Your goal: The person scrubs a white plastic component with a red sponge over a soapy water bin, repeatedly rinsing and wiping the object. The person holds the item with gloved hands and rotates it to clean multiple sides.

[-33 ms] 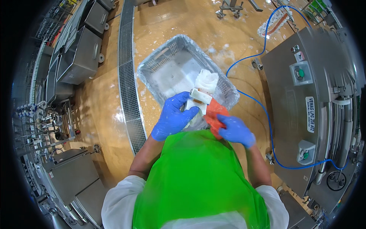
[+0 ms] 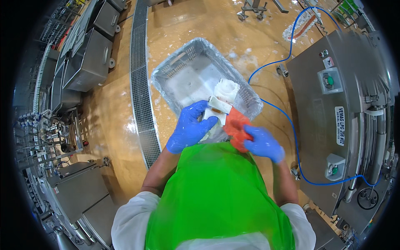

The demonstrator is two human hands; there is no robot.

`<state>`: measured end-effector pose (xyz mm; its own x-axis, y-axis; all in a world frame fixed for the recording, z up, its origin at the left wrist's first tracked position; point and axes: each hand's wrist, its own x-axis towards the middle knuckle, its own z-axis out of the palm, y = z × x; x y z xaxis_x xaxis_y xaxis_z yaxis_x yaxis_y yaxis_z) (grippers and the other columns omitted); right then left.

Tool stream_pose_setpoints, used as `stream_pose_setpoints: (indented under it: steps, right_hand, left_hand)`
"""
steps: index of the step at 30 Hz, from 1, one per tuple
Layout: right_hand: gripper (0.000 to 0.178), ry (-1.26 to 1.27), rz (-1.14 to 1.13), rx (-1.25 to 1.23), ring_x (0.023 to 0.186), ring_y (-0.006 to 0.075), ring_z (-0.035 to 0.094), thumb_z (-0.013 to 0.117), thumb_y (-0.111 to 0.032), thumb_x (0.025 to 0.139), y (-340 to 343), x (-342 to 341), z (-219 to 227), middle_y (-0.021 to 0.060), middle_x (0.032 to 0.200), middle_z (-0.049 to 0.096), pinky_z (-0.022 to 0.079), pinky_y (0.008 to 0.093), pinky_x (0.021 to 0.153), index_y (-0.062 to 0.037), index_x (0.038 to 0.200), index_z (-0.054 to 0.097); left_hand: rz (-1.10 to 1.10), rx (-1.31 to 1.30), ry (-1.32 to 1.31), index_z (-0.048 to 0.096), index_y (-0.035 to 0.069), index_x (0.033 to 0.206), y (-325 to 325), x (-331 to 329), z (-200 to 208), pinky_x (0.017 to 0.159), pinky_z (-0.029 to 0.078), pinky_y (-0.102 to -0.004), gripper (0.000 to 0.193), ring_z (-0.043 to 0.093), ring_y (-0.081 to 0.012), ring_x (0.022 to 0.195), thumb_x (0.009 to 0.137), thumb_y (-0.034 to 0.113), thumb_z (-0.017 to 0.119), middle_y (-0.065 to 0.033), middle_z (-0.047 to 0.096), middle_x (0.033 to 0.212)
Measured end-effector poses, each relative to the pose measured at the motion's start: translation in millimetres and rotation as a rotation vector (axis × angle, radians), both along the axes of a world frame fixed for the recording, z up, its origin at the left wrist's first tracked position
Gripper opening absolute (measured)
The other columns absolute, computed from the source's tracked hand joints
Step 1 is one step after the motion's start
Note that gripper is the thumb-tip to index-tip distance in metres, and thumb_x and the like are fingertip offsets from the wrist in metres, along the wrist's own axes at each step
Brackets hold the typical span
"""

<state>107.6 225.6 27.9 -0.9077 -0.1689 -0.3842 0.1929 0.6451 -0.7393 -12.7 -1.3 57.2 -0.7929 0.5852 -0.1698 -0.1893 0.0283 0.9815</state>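
Observation:
My left hand (image 2: 188, 127), in a blue glove, is closed on a white block-like part (image 2: 219, 104) with a brownish slot or insert in it. My gloved right hand (image 2: 264, 143), a little smeared by motion, grips an orange-red cloth (image 2: 238, 128) whose upper end lies against the right side of the white part. Both hands are in front of my green apron (image 2: 216, 196), over the near edge of a grey perforated crate (image 2: 157, 71). Beyond the white part, inside the crate, is a white frothy or crumpled mass (image 2: 227, 89); I cannot tell which.
A long floor grate (image 2: 138, 83) runs left of the crate. Steel wheeled bins (image 2: 89, 62) stand at the far left. A large steel machine (image 2: 312, 79) is on the right, with a blue hose (image 2: 278, 106) curving across the wet brown floor.
My right hand has shifted slightly to the right, with the cloth still in it. My left hand and the white part have hardly moved.

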Motion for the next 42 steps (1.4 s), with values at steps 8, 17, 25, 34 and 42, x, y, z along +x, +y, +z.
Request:
stream_pose_setpoints:
  steps: [8, 17, 25, 34, 42]
  right_hand:
    - [0.042, 0.244, 0.028, -0.014, 0.06, 0.0334, 0.059, 0.058, -0.024, 0.075, -35.5, -42.7, 37.5, 0.015, 0.066, 0.057, 0.045, 0.0429, 0.057, -0.0164, 0.116, 0.06]
    - [0.037, 0.095, -0.043, 0.027, 0.077, 0.0386, 0.06, 0.054, -0.02, 0.077, 8.4, 3.5, -40.2, 0.0193, 0.082, 0.062, 0.046, 0.0457, 0.066, -0.0144, 0.112, 0.061]
    - [0.028, 0.267, 0.067, -0.314, 0.063, 0.0337, 0.056, 0.055, -0.016, 0.073, -25.6, -36.4, 38.7, 0.0155, 0.07, 0.056, 0.044, 0.0417, 0.059, -0.0078, 0.099, 0.057]
    - [0.06, 0.219, 0.087, -0.495, 0.073, 0.0262, 0.057, 0.057, -0.019, 0.072, -21.3, -30.9, 0.0, 0.0124, 0.075, 0.058, 0.044, 0.0381, 0.065, -0.0135, 0.132, 0.052]
    - [0.032, 0.21, -0.017, -0.017, 0.071, 0.0416, 0.059, 0.057, -0.022, 0.074, -38.6, -33.8, 50.3, 0.0217, 0.079, 0.06, 0.046, 0.0471, 0.061, -0.0104, 0.104, 0.06]
  left_hand:
    - [-0.021, -0.107, 0.101, 0.064, 0.001, 0.099, 14.6, 16.8, -39.5, 0.071, 0.047, -0.0248, 0.022, 0.057, -0.0084, 0.079, 0.077, 0.001, 0.061, -0.0021, 0.063, 0.085]
    - [0.099, 0.079, 0.047, 0.057, -0.006, 0.116, -17.5, -12.9, 11.9, 0.085, 0.05, -0.0322, 0.036, 0.065, -0.0198, 0.092, 0.08, 0.0, 0.056, -0.0156, 0.067, 0.105]
    - [0.05, -0.012, -0.013, 0.061, -0.002, 0.111, -15.5, -4.8, -14.5, 0.082, 0.05, -0.0288, 0.032, 0.062, -0.013, 0.091, 0.079, -0.004, 0.059, -0.008, 0.067, 0.099]
    - [0.07, 0.042, -0.191, 0.061, -0.002, 0.113, -10.3, 10.2, -25.9, 0.082, 0.05, -0.0279, 0.032, 0.062, -0.0125, 0.091, 0.081, 0.0, 0.063, -0.0067, 0.066, 0.099]
    - [0.019, -0.336, 0.167, 0.064, -0.001, 0.102, 8.0, 16.2, -33.5, 0.072, 0.047, -0.0267, 0.028, 0.058, -0.0101, 0.08, 0.076, 0.008, 0.066, -0.0072, 0.066, 0.088]
